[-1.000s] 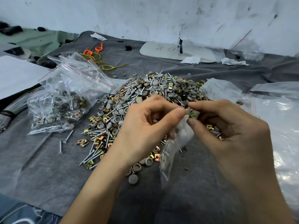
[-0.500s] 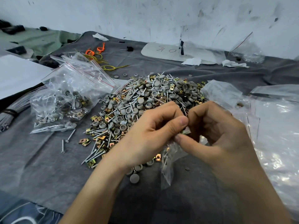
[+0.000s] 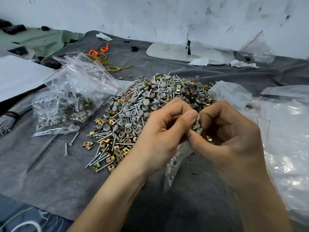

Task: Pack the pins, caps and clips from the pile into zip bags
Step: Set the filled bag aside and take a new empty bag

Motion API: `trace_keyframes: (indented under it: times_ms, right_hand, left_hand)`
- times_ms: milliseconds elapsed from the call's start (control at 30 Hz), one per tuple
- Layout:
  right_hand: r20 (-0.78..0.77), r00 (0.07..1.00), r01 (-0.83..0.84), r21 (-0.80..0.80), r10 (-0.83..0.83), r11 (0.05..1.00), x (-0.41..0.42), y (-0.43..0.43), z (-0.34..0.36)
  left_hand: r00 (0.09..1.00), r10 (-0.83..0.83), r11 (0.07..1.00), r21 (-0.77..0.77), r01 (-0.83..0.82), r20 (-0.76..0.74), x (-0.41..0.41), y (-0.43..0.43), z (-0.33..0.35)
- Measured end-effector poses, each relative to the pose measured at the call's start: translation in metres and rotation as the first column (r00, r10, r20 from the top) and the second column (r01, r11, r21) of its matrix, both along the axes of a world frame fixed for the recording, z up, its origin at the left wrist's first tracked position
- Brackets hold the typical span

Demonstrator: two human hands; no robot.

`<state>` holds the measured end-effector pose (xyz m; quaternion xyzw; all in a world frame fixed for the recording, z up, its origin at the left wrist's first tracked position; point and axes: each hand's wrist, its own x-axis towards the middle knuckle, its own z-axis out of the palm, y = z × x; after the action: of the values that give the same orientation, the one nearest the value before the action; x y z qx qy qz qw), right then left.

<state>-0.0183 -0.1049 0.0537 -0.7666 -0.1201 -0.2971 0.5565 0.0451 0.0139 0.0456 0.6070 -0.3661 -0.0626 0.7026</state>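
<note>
My left hand pinches the mouth of the zip bag; my right hand pinches a brassy clip there. Bag hangs mouth-up, long axis tilted down-left. Clear, crumpled film.

- A single view, from a camera worn on my head.
- It faces forward and down across the tabletop, with the wall filling the top of the frame.
- It sits near: my left grip and right grip loom large in the lower middle, forearms entering from the bottom edge.
- The wide angle also takes in the pile just beyond them.
</note>
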Motion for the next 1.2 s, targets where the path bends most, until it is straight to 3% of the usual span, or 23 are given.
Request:
trace_keyframes:
  times_ms: [233, 333, 533, 733, 967, 1200]
  right_hand:
    - [-0.042, 0.999, 0.021, -0.073, -0.024, 0.997, -0.001, -0.007, 0.003]
    - [-0.013, 0.992, 0.122, -0.119, -0.124, 0.985, -0.001, -0.007, 0.003]
    - [-0.003, 0.991, 0.129, -0.157, -0.131, 0.979, -0.001, -0.005, 0.004]
    - [0.058, 0.97, 0.244, -0.217, -0.237, 0.945, 0.001, 0.003, 0.005]
    - [0.251, 0.901, 0.422, -0.323, -0.353, 0.847, 0.011, 0.027, 0.005]
    - [0.336, 0.858, 0.482, -0.263, -0.388, 0.836, 0.017, 0.048, 0.004]
  left_hand:
    - [0.996, 0.087, 0.996, 0.018, -0.087, 0.008, -0.002, 0.0, 0.003]
    - [0.995, 0.087, 0.996, 0.019, -0.086, -0.047, -0.003, 0.0, 0.003]
    - [0.996, 0.051, 0.998, 0.036, -0.049, -0.072, 0.001, 0.004, 0.006]
    - [0.966, 0.143, 0.971, -0.159, -0.179, -0.216, -0.011, -0.01, 0.0]
    - [0.9, 0.29, 0.889, -0.257, -0.379, -0.324, -0.014, -0.014, -0.002]
    - [0.862, 0.324, 0.829, -0.323, -0.457, -0.389, -0.017, -0.007, 0.006]
